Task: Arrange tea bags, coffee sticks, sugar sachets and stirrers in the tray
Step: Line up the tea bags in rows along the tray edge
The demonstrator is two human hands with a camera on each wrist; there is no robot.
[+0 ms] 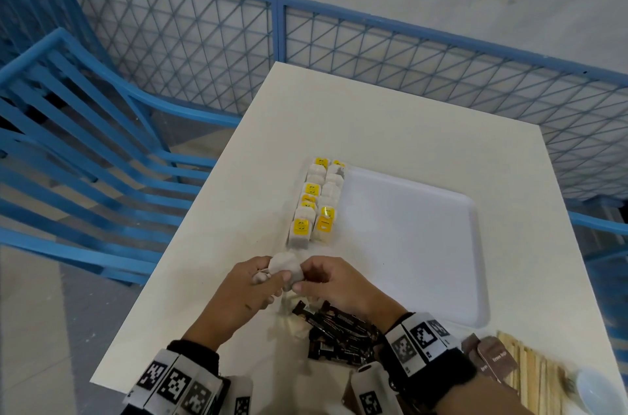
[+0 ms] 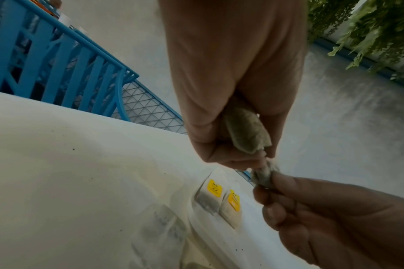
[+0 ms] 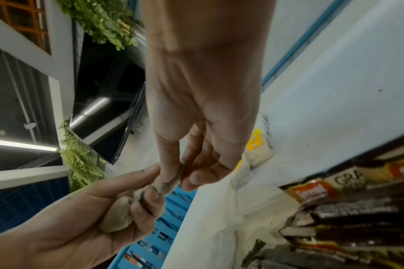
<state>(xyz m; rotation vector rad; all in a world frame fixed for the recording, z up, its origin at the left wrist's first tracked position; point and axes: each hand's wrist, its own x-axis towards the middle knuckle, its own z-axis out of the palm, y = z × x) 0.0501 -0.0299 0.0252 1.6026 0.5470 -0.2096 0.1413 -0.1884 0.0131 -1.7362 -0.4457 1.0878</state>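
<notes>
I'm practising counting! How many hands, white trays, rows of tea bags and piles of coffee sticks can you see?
Hands: 2, left hand and right hand, both gripping a tea bag
White trays: 1
Rows of tea bags: 2
Piles of coffee sticks: 1
Total: 6

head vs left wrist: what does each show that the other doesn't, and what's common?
Only head: the whole white tray, the full double row of tea bags along its left edge, the dark coffee sticks under the wrists, the brown sachets and wooden stirrers at lower right.

Only left wrist: green foliage beyond the table, and a loose tea bag lying near the tray corner.

Both: the left hand and right hand pinching a held tea bag between them, and the blue railing.
</notes>
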